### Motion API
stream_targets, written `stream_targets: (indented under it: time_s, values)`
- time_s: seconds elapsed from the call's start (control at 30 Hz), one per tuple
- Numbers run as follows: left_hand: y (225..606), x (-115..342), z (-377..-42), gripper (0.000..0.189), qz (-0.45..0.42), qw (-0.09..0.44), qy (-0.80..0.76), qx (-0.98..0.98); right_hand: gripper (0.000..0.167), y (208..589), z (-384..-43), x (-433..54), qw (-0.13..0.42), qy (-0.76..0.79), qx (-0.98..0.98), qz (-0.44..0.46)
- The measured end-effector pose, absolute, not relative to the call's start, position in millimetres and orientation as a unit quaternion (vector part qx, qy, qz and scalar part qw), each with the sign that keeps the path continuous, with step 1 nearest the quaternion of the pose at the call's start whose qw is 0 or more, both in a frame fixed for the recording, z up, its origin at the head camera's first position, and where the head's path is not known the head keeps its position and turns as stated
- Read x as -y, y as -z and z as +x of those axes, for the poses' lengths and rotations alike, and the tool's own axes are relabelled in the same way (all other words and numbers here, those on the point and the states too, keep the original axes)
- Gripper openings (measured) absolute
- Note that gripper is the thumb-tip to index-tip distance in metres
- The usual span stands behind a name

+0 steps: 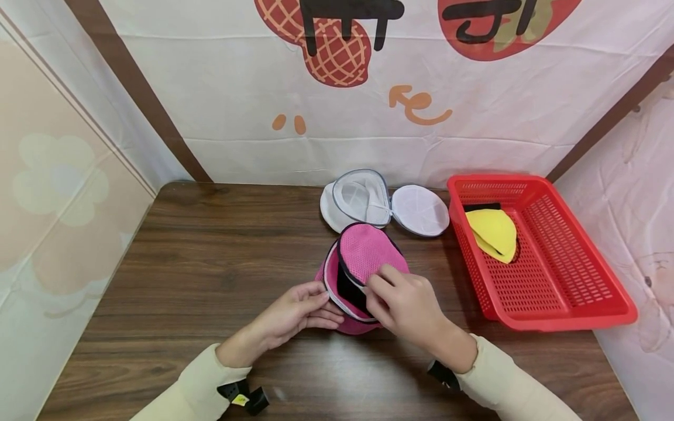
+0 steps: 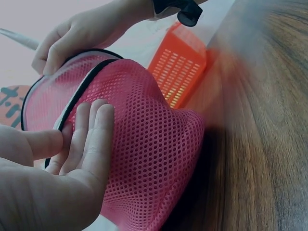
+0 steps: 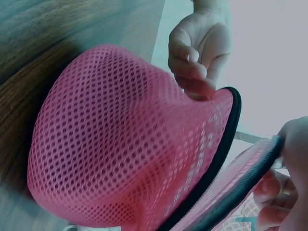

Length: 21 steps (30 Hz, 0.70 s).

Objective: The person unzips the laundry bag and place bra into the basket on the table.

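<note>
A pink mesh laundry bag (image 1: pixel 371 251) with a black-edged zip opening stands on the table between both hands, its round lid raised. Thumb and fingers of my left hand (image 1: pixel 295 313) pinch the rim of the opening, as the left wrist view also shows, where mesh (image 2: pixel 154 134) bulges beside the fingers. On the other side, my right hand (image 1: pixel 408 301) pinches the lid's edge. In the right wrist view the lid (image 3: pixel 231 202) stands apart from the body (image 3: pixel 96 139). The inside looks black in the head view; whether something lies in it I cannot tell.
Behind the pink bag lies a white mesh laundry bag (image 1: pixel 360 199) with its round lid (image 1: pixel 420 210) folded out. To the right stands a red plastic basket (image 1: pixel 574 318) holding a folded yellow item (image 1: pixel 492 234) and something black (image 1: pixel 481 206). A printed cloth (image 1: pixel 237 88) hangs behind the wooden table (image 1: pixel 200 275).
</note>
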<state>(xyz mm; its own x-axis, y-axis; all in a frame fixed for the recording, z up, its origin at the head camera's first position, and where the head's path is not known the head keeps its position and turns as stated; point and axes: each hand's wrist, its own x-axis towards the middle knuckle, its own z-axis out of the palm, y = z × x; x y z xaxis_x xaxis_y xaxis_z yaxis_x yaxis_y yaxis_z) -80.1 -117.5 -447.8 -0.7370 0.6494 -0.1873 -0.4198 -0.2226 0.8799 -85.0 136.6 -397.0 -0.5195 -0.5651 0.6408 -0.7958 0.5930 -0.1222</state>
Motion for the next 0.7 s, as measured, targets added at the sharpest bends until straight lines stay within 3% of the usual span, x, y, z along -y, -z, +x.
stream_targets:
  time_s: [0.7]
  values:
    - [443.2, 130.8, -81.8, 0.024, 0.096, 0.331, -0.783, -0.518, 0.028, 394.0, -98.6, -165.5, 0.401, -0.313, 0.802, 0.314]
